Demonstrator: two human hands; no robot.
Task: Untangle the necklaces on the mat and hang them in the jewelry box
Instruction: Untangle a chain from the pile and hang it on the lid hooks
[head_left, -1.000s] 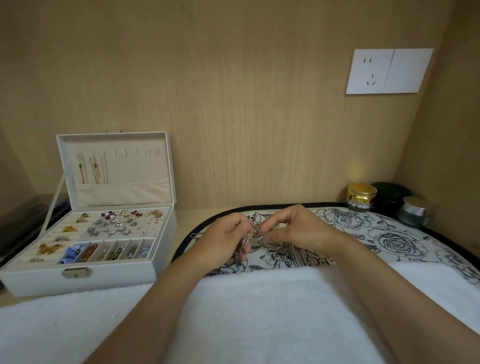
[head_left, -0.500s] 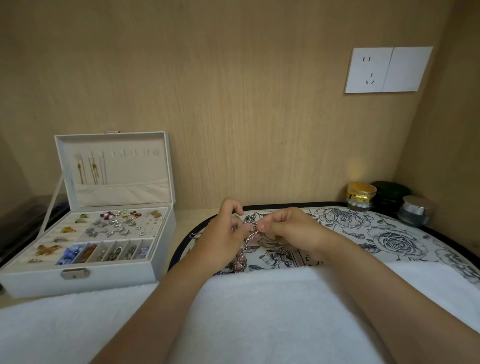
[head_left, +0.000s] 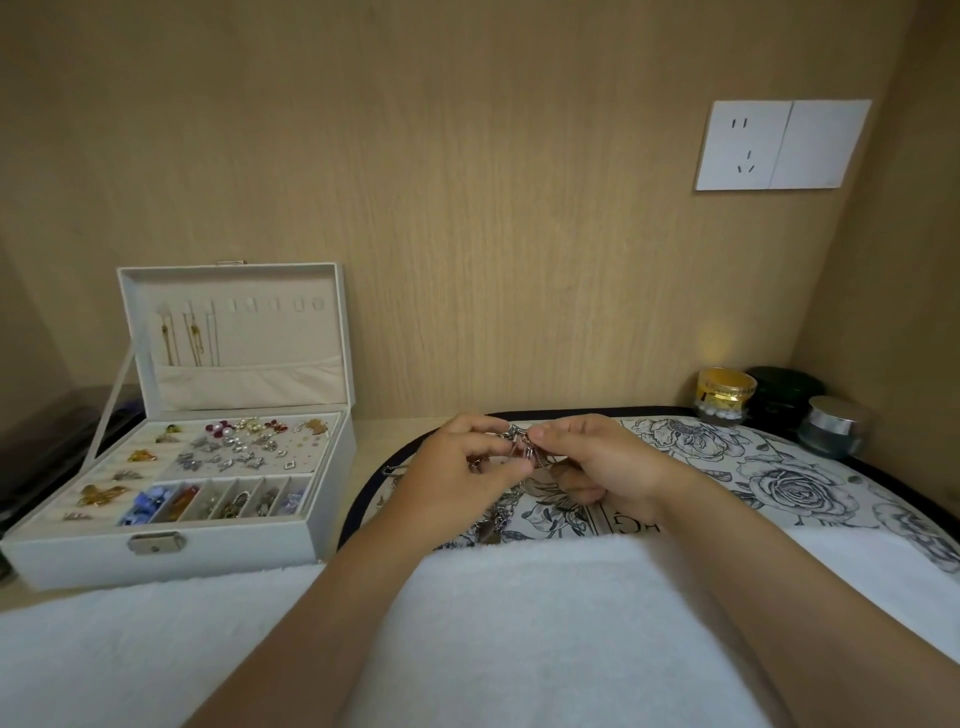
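While both of your hands are raised above the left half of the mat (head_left: 779, 478), take the count. One tangled bunch of silver necklaces (head_left: 522, 447) is pinched between the fingers (head_left: 480, 423) of your left hand (head_left: 457, 467) and those of your right hand (head_left: 597, 462). Its loose chains trail down onto the mat; how many necklaces it holds cannot be told. One open jewelry box (head_left: 171, 556) stands on the tabletop left of the mat, with three thin gold chains (head_left: 189, 332) hanging inside its lid. Three jars sit at the mat's far right edge: one gold jar (head_left: 726, 395), one dark green jar (head_left: 784, 392), one silver-lidded jar (head_left: 834, 426). One white towel (head_left: 519, 623) covers the mat's near edge. Printed letters on the mat are partly hidden; only a "G" can be read.
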